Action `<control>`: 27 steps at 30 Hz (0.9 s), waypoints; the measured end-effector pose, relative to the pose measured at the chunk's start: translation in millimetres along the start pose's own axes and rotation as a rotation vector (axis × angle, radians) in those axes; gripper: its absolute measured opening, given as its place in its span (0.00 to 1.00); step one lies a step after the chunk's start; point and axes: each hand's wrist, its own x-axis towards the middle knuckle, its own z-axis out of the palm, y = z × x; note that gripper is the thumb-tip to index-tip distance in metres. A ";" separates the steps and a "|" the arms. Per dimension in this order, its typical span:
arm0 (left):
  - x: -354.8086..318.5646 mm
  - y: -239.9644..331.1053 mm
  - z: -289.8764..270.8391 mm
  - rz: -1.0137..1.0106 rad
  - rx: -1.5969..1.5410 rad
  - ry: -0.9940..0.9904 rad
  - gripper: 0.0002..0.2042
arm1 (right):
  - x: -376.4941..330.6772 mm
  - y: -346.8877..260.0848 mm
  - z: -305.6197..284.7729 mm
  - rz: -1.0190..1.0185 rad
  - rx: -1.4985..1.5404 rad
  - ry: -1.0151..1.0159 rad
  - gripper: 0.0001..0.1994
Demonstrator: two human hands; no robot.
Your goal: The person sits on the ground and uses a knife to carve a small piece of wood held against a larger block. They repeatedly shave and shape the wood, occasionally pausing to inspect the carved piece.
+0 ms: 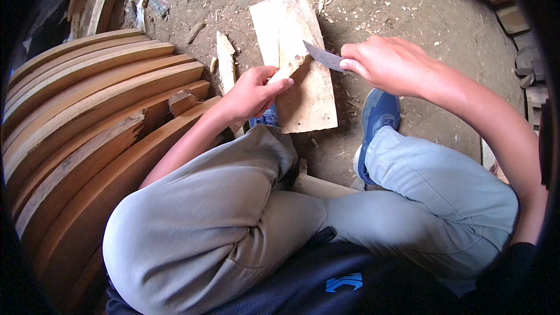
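Note:
My left hand (256,88) is closed round the near end of a pale piece of wood (295,63), thumb along its top. The piece lies over a flat wooden board (312,105); its far end is hard to tell from the board. In my right hand (379,64) is a knife (325,58), gripped by its handle, which the fingers hide. The dark curved blade points left over the board, its tip close to the wood piece. I cannot tell whether the edge touches it.
Long wooden planks (99,102) stand side by side on the left. A split wood offcut (226,61) lies beside the board, and shavings are scattered over the dirt floor (379,11). My blue shoe (380,114) is right of the board. Wood blocks (513,20) line the right edge.

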 end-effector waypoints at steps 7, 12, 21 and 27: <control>-0.8 -2.6 1.1 -0.023 0.075 0.026 0.18 | 1.2 -9.7 -5.9 0.029 -0.012 -0.062 0.16; 1.2 -2.2 -2.0 -0.046 0.069 -0.016 0.16 | -0.3 -10.3 -5.2 0.032 0.042 -0.062 0.16; -10.0 9.8 2.1 -0.026 0.095 -0.048 0.17 | -2.9 -20.5 -14.1 0.046 0.042 -0.089 0.15; -9.5 9.3 0.2 -0.040 0.158 -0.056 0.19 | -2.6 -25.0 -17.6 0.063 0.058 -0.128 0.15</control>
